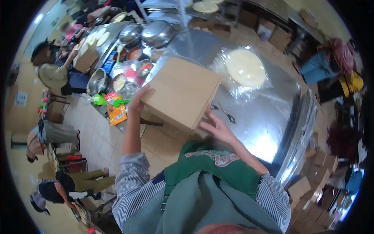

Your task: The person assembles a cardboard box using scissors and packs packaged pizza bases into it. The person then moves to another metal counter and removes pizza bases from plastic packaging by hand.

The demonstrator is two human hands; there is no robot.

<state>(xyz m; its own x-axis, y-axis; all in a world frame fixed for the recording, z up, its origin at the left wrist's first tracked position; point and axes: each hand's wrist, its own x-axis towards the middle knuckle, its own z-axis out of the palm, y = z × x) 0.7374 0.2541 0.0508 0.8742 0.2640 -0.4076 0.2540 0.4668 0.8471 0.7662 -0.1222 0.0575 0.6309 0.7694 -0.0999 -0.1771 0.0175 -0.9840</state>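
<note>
A closed brown cardboard box [181, 91] is held up in front of my body, over the near edge of the metal table [253, 124]. My left hand [139, 99] grips its left side, with the fingers partly hidden behind the box. At the right lower corner, my right hand [216, 125] touches the box with its fingers apart. Black-handled scissors [225, 113] lie on the table just beyond my right hand. Round pale flatbreads in clear plastic [245, 68] rest on the table, right of the box.
Steel bowls [157, 34], sauce dishes and an orange packet [116, 111] crowd the table's left part. People work at the far left; others stand at the lower left and right. Cardboard boxes [315, 171] are piled at the lower right.
</note>
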